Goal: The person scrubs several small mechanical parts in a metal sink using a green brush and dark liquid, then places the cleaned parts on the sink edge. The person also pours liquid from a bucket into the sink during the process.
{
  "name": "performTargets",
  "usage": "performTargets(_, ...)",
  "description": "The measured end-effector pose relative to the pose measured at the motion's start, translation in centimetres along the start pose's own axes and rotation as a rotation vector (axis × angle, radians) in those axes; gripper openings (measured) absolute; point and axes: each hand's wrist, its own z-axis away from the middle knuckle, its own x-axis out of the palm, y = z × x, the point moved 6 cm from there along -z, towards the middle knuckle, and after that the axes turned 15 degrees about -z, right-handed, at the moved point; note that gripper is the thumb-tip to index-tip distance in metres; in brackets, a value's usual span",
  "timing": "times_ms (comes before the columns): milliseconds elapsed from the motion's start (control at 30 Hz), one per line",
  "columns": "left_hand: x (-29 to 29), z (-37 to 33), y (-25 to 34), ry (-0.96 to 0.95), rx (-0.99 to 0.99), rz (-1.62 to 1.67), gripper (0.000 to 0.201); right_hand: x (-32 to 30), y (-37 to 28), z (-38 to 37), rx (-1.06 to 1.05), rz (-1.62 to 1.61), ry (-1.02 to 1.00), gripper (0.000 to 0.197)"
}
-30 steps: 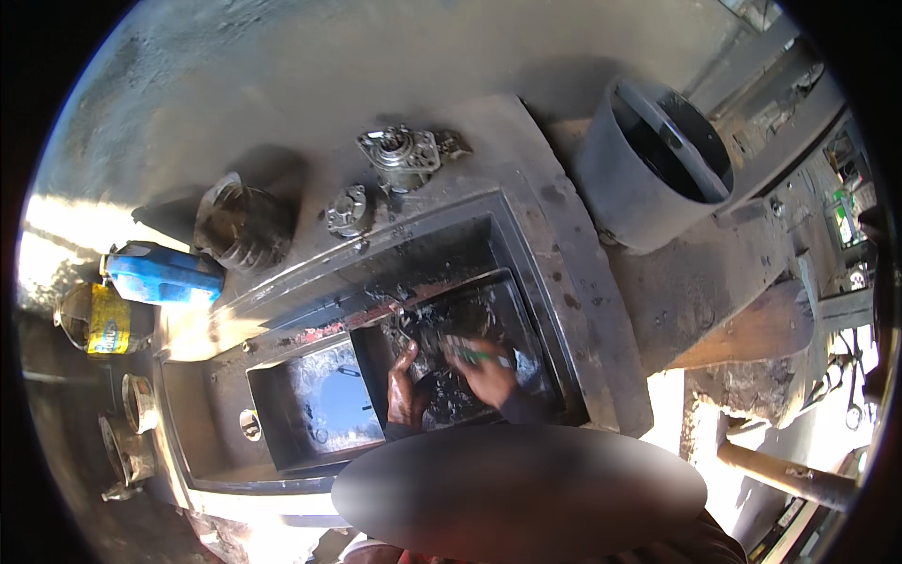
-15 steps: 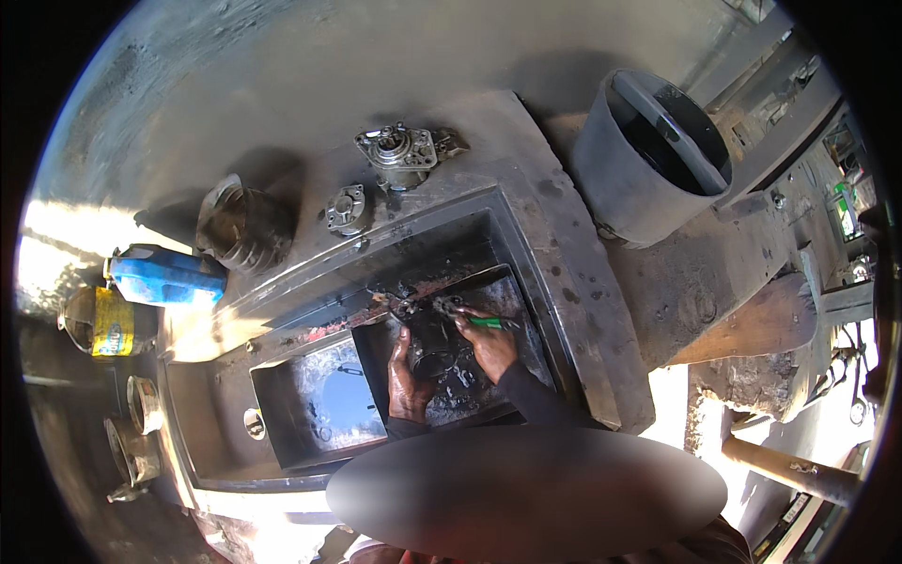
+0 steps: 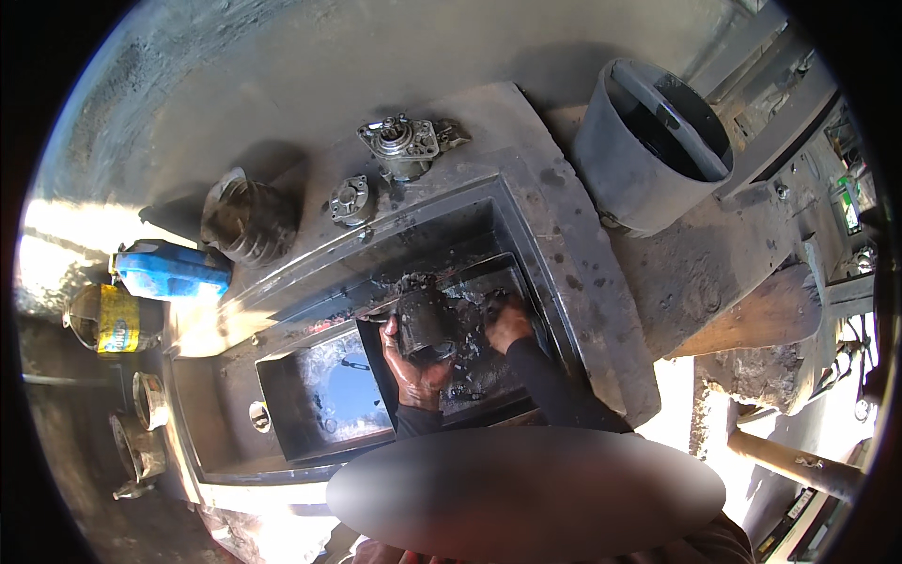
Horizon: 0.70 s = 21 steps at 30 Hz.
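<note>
My left hand (image 3: 411,365) is shut on a greasy dark cylindrical motor part (image 3: 425,322) and holds it upright above the black tray (image 3: 543,324). My right hand (image 3: 507,320) reaches into the far right of the tray, fingers curled among oily dark pieces. Whether it grips anything is hidden. The tray sits inside a grey metal wash basin (image 3: 573,282).
The basin's left compartment holds shiny liquid (image 3: 338,395). A metal housing (image 3: 406,144), a small flange (image 3: 349,199) and a ribbed dark part (image 3: 246,224) lie behind it. A blue container (image 3: 174,273) and a yellow can (image 3: 103,321) lie left. A grey bucket (image 3: 648,160) stands right.
My left hand has lifted the cylindrical part up out of the tray. My right hand has moved to the tray's far right, and its green-handled tool is no longer visible.
</note>
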Motion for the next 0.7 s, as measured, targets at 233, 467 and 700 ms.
performTargets(233, 3.7, -0.1, 2.1, -0.073, 0.017, 0.019, 0.065, -4.5, -2.9, 3.0, -0.267, -0.452, 0.517, 0.034)
performTargets(467, 5.4, 0.5, 1.2, -0.33, -0.07, 0.231, 0.08, -2.0, -0.4, 2.3, -0.022, -0.56, 0.222, 0.055)
performTargets(700, 7.3, 0.9, 0.6, -0.456, -0.194, 0.385, 0.094, -2.8, -2.2, 4.4, -0.07, -0.538, 0.18, 0.049)
